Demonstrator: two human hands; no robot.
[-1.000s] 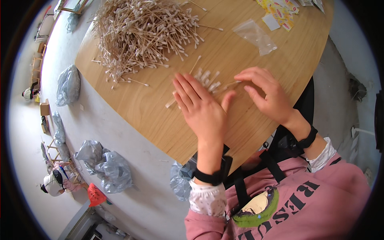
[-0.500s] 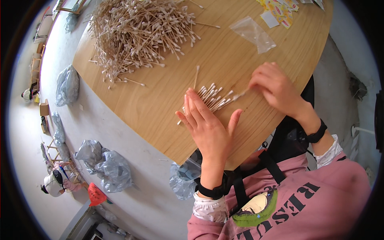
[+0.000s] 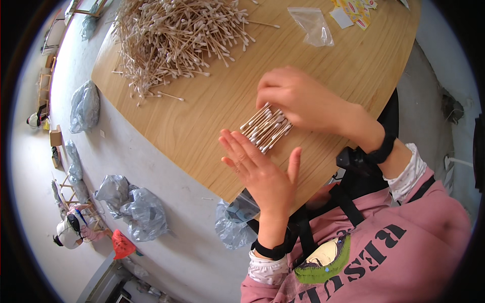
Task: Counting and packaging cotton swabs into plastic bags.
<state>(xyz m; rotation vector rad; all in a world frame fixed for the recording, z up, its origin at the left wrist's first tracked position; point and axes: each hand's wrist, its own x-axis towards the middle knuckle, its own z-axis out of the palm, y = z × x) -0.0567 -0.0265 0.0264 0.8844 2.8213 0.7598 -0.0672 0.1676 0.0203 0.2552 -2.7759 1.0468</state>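
Pale-brown wood makes up the tabletop, the broadest thing under the person's hands. On the floor to its left sit crumpled, translucent grey plastic bags, their contents impossible to make out, and a red bag with dark specks near another person. A large, tangled heap of cotton swabs covers the table's far left. The right hand arches over the far end of a smaller bundle, its fingers curled downward; their tips are hidden, so whether they grip any swabs cannot be told. The left hand is loose, fingers straight and thumb spread wide, just beside the bundle's near end. That swab bundle lies slantwise on the wood between both hands, roughly aligned. Beyond the right hand, a clear plastic pouch rests flat, wood grain showing through, near yellow printed packets and a small white square.
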